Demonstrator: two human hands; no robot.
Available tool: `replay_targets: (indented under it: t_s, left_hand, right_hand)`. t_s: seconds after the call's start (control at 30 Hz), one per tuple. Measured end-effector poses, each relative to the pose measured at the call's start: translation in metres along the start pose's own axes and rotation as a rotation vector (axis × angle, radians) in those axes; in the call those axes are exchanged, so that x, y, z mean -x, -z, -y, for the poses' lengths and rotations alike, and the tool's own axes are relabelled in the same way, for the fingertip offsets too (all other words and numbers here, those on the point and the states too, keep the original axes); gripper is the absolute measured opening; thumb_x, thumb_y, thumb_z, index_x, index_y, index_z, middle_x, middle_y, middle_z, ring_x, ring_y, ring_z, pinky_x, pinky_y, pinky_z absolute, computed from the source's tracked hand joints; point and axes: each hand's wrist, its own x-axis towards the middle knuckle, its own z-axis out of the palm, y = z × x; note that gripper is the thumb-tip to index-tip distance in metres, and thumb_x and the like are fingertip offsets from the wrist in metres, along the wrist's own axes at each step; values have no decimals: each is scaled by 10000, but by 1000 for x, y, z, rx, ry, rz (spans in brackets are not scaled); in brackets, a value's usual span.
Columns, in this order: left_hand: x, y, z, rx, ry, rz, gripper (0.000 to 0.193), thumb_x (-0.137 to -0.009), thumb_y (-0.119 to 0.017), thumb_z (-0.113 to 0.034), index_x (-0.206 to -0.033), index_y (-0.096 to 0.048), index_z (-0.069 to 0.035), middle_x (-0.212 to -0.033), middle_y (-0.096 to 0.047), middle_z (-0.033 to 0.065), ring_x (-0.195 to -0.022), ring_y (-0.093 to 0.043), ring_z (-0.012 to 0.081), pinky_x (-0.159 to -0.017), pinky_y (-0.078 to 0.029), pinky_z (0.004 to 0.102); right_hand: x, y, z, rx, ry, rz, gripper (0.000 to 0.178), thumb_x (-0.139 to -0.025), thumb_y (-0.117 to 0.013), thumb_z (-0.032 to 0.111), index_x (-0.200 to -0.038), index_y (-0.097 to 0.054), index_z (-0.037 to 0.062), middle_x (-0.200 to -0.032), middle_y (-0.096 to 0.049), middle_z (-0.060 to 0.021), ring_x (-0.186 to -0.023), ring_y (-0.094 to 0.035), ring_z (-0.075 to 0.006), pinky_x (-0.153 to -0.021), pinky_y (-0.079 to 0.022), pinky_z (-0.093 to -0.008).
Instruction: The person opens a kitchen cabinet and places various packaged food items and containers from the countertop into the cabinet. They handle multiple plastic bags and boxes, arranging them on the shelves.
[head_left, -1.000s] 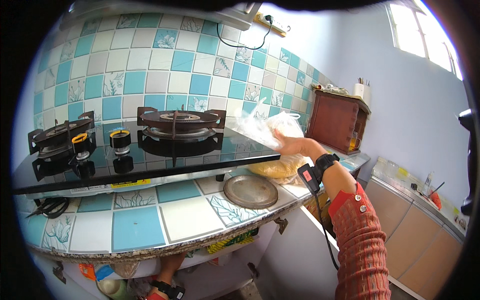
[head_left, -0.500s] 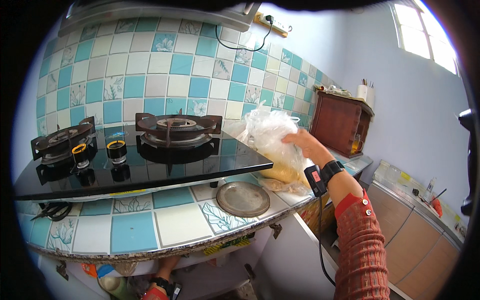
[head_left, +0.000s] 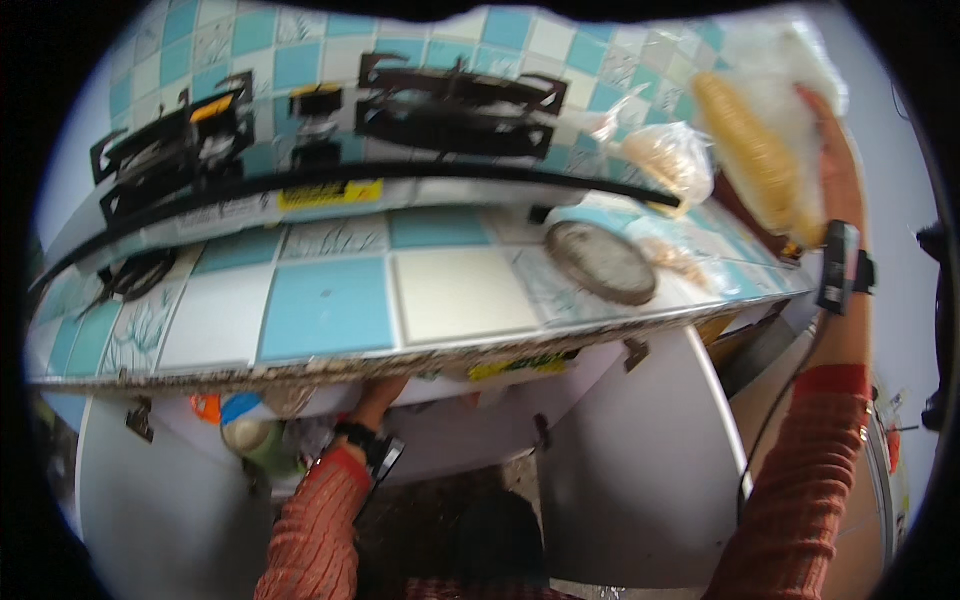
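Note:
My right hand (head_left: 832, 135) is closed on the top of a clear plastic bag (head_left: 745, 145), held up at the far right above the counter. Something yellow, too blurred to name, fills its lower part. Below the counter edge, my left hand (head_left: 383, 392) reaches into the cabinet, its fingers hidden under the worktop. Another clear bag (head_left: 670, 160) with pale contents stands behind the stove's right corner. On the tiles nearby lies a round, worn metal lid or plate (head_left: 602, 262), and beside it a small flat bag (head_left: 672, 255).
A black gas stove (head_left: 330, 185) with two burners spans the tiled counter (head_left: 325, 310). Two cabinet doors hang open below, the right door (head_left: 640, 440) near my legs. Inside the cabinet are a green container (head_left: 265, 450) and a yellow packet (head_left: 520, 368). A cable trails from my right wrist.
My right hand has lifted the bag with yellow contents up and right off the counter, uncovering other bags. My view has tilted down, showing more of my left arm in the cabinet.

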Motion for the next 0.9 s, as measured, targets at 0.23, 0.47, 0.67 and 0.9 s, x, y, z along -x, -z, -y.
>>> replay_targets:
  t_s: [0.23, 0.47, 0.67, 0.9]
  left_hand:
    - [-1, 23, -12, 122, -73, -83, 413, -921, -457, -258, -1258, -468, -19, -1277, -464, 179, -1172, -441, 329, -998, -327, 458]
    - [8, 49, -39, 584, -7, -290, 565, -927, -444, -386, -1357, -328, -38, -1386, -304, 224, -1285, -278, 374, -1075, -173, 482]
    - [71, 52, -57, 534, -415, -385, 494, -896, -513, -250, -1343, -394, -74, -1461, -270, 172, -1367, -208, 349, -1108, -177, 431]
    - [164, 32, -72, 749, -163, 439, 308, -865, -562, -172, -1136, -579, -27, -1046, -647, 152, -985, -618, 223, -883, -471, 327]
  right_hand:
    - [65, -29, 32, 224, -79, -127, 460, -835, -626, 174, -1249, -489, 26, -1230, -510, -111, -1081, -541, -191, -917, -453, -299]
    - [115, -48, 23, 151, -233, -233, 444, -803, -623, 125, -1217, -506, 18, -1185, -534, -109, -1055, -552, -197, -904, -461, -313]
    - [153, -59, 25, 4, -327, -325, 433, -775, -620, 84, -1190, -519, 11, -1147, -554, -107, -1033, -561, -202, -893, -468, -324]
    - [218, -74, 62, -430, -455, -465, 424, -743, -616, 35, -1158, -536, 3, -1103, -578, -105, -1007, -571, -207, -881, -476, -338]
